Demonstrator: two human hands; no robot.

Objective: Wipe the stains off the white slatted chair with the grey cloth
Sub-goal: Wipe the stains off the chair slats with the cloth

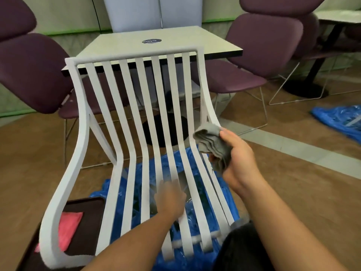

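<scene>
The right hand (pixel 237 153) clutches the bunched grey cloth (pixel 213 143) at the right edge of the white slatted chair (pixel 134 122), touching its frame. The left hand (pixel 170 196), blurred, rests fingers loose on the seat slats above blue plastic sheeting (pixel 195 212).

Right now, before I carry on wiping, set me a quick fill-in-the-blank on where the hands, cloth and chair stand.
1. The grey cloth is bunched in the ____ hand.
2. The left hand rests on the slats of the chair's ____.
3. The sheet spread under the white slatted chair is ____ plastic.
4. On the dark tray left of the chair lies a ____ cloth.

Missing words: right; seat; blue; pink
</scene>
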